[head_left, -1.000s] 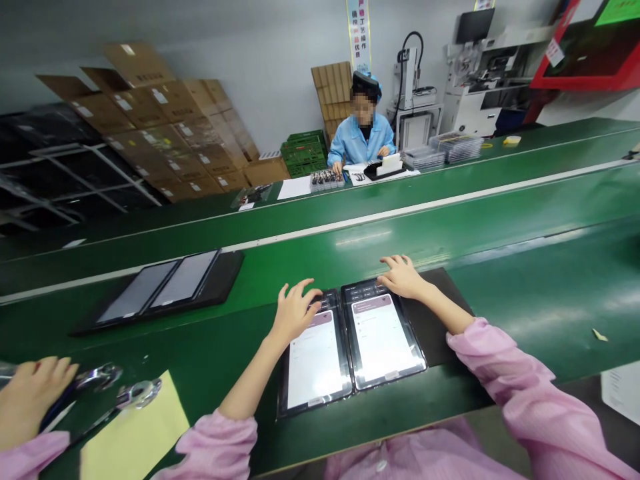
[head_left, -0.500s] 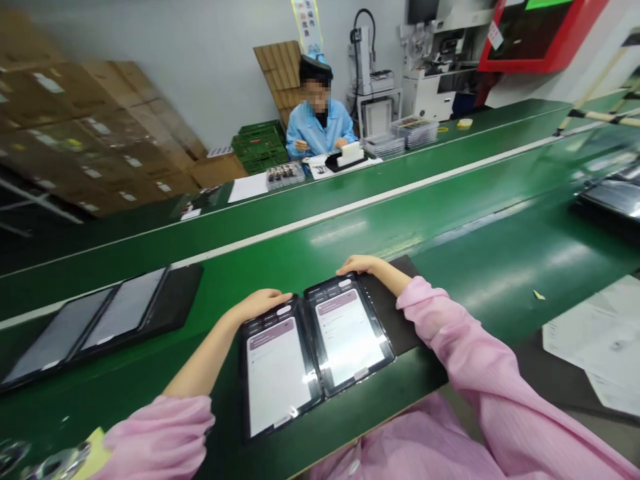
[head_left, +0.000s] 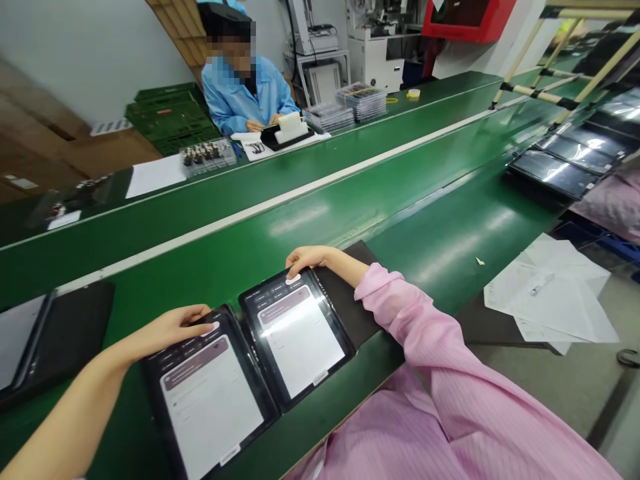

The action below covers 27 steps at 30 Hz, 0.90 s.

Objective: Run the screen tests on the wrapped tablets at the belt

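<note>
Two tablets with lit screens lie side by side before me, touching or nearly so. My left hand [head_left: 183,325] reaches over the top of the left tablet [head_left: 213,400], one stretched fingertip on the pale oval near its upper right corner. On the right tablet [head_left: 303,340], my right hand [head_left: 307,257] rests at the top edge, with a bent finger on a similar pale oval. Both hands have fingers apart and grip nothing. Each screen shows a dark upper strip, a mauve banner and a white area. A dark mat [head_left: 353,303] shows beside the right tablet.
Another tablet [head_left: 20,340] lies on a black mat at left. Across the green bench [head_left: 425,247], a person in blue [head_left: 245,93] works beside stacked trays [head_left: 367,100]. Papers [head_left: 550,293] lie at right, below several dark panels [head_left: 555,170] and a pipe frame [head_left: 540,93].
The view has shifted right and closer to the tablets. My fingertips have moved from the tablets' top edges onto the pale ovals on both screens. The person opposite has lowered one hand.
</note>
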Available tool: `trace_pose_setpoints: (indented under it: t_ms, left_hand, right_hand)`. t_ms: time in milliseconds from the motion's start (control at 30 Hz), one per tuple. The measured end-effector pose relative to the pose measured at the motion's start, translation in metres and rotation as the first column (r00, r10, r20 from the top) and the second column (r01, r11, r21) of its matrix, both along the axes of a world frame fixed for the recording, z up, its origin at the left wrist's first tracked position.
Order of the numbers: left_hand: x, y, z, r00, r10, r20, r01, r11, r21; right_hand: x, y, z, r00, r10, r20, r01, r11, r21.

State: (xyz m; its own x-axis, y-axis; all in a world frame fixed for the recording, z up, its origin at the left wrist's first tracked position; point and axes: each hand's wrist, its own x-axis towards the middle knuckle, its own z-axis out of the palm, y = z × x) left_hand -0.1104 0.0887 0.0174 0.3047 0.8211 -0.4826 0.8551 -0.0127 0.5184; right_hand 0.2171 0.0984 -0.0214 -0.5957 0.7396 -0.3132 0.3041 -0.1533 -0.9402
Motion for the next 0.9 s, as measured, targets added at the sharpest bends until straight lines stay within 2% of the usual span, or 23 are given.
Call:
trace_pose_setpoints:
  t_ms: [100,200,333,467,600,667,700,767,833,867,900]
  left_hand:
    - [-0.008,0.007,-0.004,0.998,-0.059,0.007,0.059,0.971,-0.230]
    - [-0.014,0.012,-0.004,0.998,-0.068,-0.019,0.061,0.966,-0.250]
    - [-0.005,0.008,0.005,0.989,-0.144,-0.032,0.133,0.967,-0.219]
    - [0.011,-0.005,0.012,0.972,-0.215,-0.100,0.204,0.973,-0.108]
    - [0.016,-0.012,0.003,0.946,-0.261,-0.191,0.267,0.964,0.001]
    - [0.014,-0.009,-0.005,0.942,-0.274,-0.195,0.288,0.956,0.048]
    - [0.012,-0.006,-0.008,0.948,-0.252,-0.192,0.272,0.958,0.086]
    - [0.005,-0.001,-0.012,0.975,-0.114,-0.193,0.158,0.960,0.232]
    - [-0.002,-0.001,-0.015,0.977,0.102,-0.188,-0.012,0.904,0.427]
    - [-0.005,-0.004,-0.015,0.973,0.163,-0.164,-0.059,0.860,0.507]
    - [-0.007,-0.010,-0.016,0.979,0.151,-0.140,-0.051,0.835,0.547]
  right_hand:
    - [0.000,-0.001,0.001,1.000,0.005,0.000,-0.005,1.000,-0.003]
    - [-0.001,-0.002,0.003,1.000,0.011,0.018,-0.011,1.000,0.009]
    - [0.000,0.000,0.004,0.997,0.015,0.077,-0.020,0.997,0.073]
    - [0.001,0.001,0.001,0.977,-0.023,0.212,-0.022,0.978,0.208]
    - [-0.001,-0.014,-0.003,0.937,-0.054,0.347,-0.068,0.941,0.331]
    - [-0.002,-0.023,-0.003,0.877,-0.087,0.473,-0.115,0.917,0.381]
    - [-0.002,-0.026,-0.001,0.832,-0.136,0.538,-0.117,0.905,0.410]
    - [0.000,-0.029,0.003,0.735,-0.281,0.617,-0.071,0.873,0.482]
    - [0.005,-0.033,0.009,0.664,-0.424,0.616,0.009,0.828,0.560]
    - [0.007,-0.037,0.011,0.638,-0.477,0.605,0.036,0.803,0.595]
    - [0.009,-0.044,0.012,0.620,-0.513,0.593,0.050,0.781,0.622]
